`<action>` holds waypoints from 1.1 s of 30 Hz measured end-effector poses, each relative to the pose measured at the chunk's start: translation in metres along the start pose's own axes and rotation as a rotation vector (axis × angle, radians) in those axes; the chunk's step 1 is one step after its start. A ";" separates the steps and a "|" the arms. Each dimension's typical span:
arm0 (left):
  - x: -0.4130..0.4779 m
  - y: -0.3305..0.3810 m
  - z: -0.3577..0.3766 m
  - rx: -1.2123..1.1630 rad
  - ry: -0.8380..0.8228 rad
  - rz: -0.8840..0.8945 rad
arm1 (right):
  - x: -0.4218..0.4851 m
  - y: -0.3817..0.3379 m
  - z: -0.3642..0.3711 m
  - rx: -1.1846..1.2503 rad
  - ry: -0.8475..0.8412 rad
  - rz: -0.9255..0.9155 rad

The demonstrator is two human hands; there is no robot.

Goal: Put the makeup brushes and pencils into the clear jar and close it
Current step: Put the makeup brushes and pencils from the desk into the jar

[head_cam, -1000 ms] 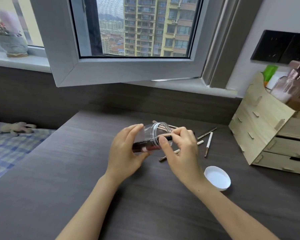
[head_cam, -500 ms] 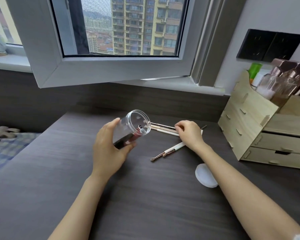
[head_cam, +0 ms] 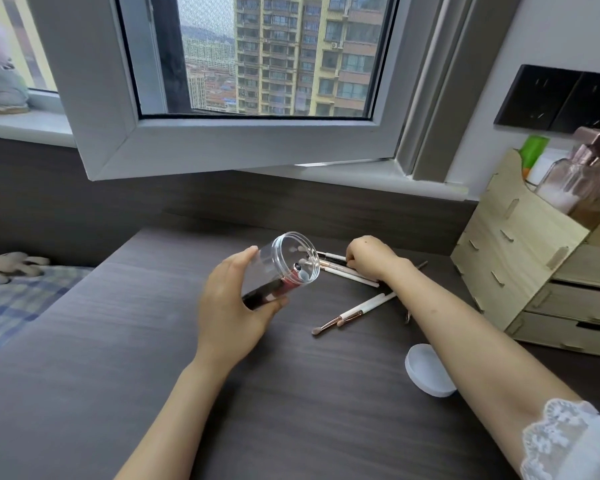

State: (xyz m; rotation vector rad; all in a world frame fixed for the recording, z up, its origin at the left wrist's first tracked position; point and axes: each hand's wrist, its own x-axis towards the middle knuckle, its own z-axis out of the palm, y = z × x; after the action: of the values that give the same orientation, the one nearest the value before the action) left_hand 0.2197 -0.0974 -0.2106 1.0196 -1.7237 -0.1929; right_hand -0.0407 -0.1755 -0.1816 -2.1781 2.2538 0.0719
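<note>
My left hand (head_cam: 232, 306) holds the clear jar (head_cam: 284, 268) tilted above the dark desk, its open mouth facing up and to the right. A dark brush with a reddish part lies inside it. My right hand (head_cam: 369, 256) rests knuckles-up on a bunch of white and dark pencils and brushes (head_cam: 340, 266) at the back of the desk, fingers curled over them. Two white-handled brushes (head_cam: 354, 311) lie loose in front of that hand. The white jar lid (head_cam: 428, 370) lies upside down near my right forearm.
A wooden drawer organiser (head_cam: 534, 271) with bottles on top stands at the right. An open window sash (head_cam: 222, 147) hangs over the back of the desk. The desk's left edge (head_cam: 94, 282) drops off to a checked bed cover.
My right hand left the jar's mouth with a brush now inside, and reached back to the bunch of pencils. The jar moved slightly left in my left hand. The view shifted right.
</note>
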 end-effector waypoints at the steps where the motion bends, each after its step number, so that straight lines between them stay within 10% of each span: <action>1: 0.000 0.000 0.000 0.001 -0.002 0.002 | 0.000 -0.002 0.000 -0.034 0.001 -0.007; 7: 0.001 0.000 -0.002 -0.003 0.004 -0.024 | -0.017 0.005 -0.009 0.164 0.153 0.030; 16: -0.001 0.005 0.000 0.011 -0.007 0.033 | -0.137 -0.048 -0.061 1.791 0.501 -0.185; 26: -0.004 0.008 -0.001 -0.010 -0.029 0.041 | -0.152 -0.104 -0.034 0.760 0.762 -0.226; 33: -0.004 0.007 0.000 -0.038 -0.013 -0.012 | -0.156 -0.091 -0.032 0.948 0.720 -0.253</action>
State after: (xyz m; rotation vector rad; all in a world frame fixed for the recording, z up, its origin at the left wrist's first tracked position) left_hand 0.2166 -0.0903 -0.2099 1.0032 -1.7200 -0.2401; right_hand 0.0567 -0.0237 -0.1464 -1.9884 1.5591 -1.6137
